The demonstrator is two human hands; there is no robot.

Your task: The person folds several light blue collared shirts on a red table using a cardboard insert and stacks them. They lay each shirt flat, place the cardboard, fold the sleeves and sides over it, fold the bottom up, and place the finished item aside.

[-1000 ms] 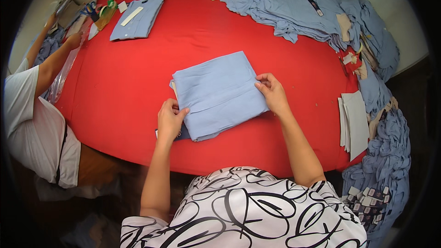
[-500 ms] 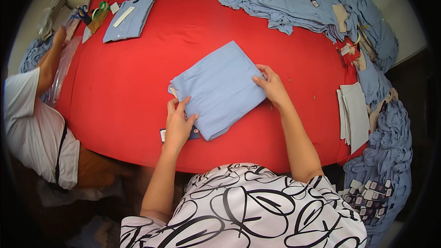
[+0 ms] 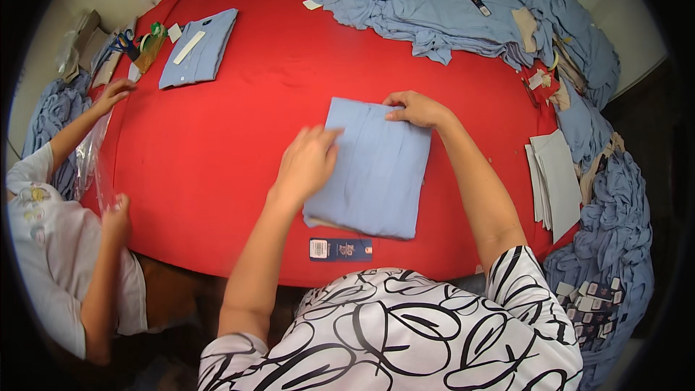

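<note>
A folded light-blue shirt (image 3: 375, 174) lies on the red cloth in front of me, its plain side up. At its top edge, my right hand (image 3: 418, 110) is closed on the fabric, thumb on top and fingers partly hidden at the far side. My left hand (image 3: 310, 163), slightly blurred, hovers at the shirt's left edge; its fingers are loosely stretched and grip nothing. A strip of pale card or lining shows under the shirt's lower left corner. Just below the shirt rests a dark blue hang tag (image 3: 341, 250) with a white label.
Another folded blue shirt (image 3: 199, 51) lies far left by scissors and tape (image 3: 137, 47). A shirt pile (image 3: 427, 11) fills the far side. Grey-white card sheets (image 3: 554, 185) and draped tagged shirts (image 3: 615, 246) stand right. A co-worker (image 3: 65, 246) handles clear plastic at left.
The folded shirt has turned upright and moved slightly right and down, uncovering the hang tag. My left hand has come off its lower left corner. The co-worker's arms have come further in.
</note>
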